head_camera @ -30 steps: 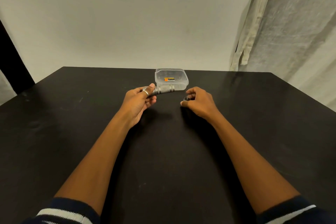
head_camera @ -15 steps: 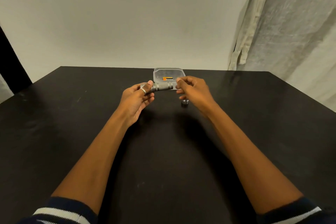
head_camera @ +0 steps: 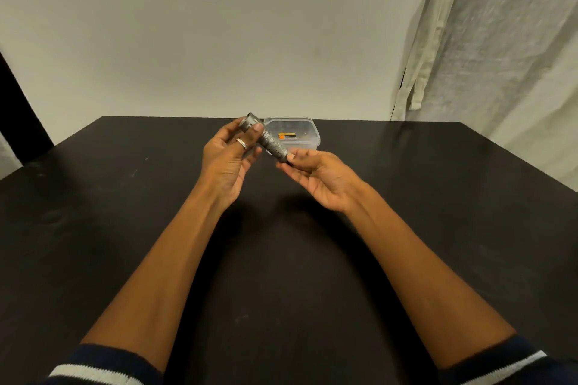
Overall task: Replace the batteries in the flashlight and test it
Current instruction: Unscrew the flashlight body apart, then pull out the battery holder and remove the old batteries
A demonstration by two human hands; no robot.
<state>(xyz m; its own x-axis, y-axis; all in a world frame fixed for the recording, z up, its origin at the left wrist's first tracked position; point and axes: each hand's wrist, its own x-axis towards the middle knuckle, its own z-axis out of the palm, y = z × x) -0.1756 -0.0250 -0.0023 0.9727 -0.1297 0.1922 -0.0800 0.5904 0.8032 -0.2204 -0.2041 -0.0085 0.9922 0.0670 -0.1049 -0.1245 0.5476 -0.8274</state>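
Two hands at work: left hand (head_camera: 226, 159) and right hand (head_camera: 319, 175), both raised above the bench (head_camera: 93, 197).
Step in hand: probably emptying the old cell; battery not yet swapped.
Next move calls for: a tip or shake, and a ready palm.
Left fingers (head_camera: 258, 128): curled round the flashlight (head_camera: 271, 144) at its head end.
Flashlight: slanted, tail down and to the right.
Clear plastic container (head_camera: 314, 137): on the bench behind, holding one orange battery (head_camera: 287, 135).
Right fingers (head_camera: 300, 153): loosely spread, palm up, at the tail end, gripping nothing.
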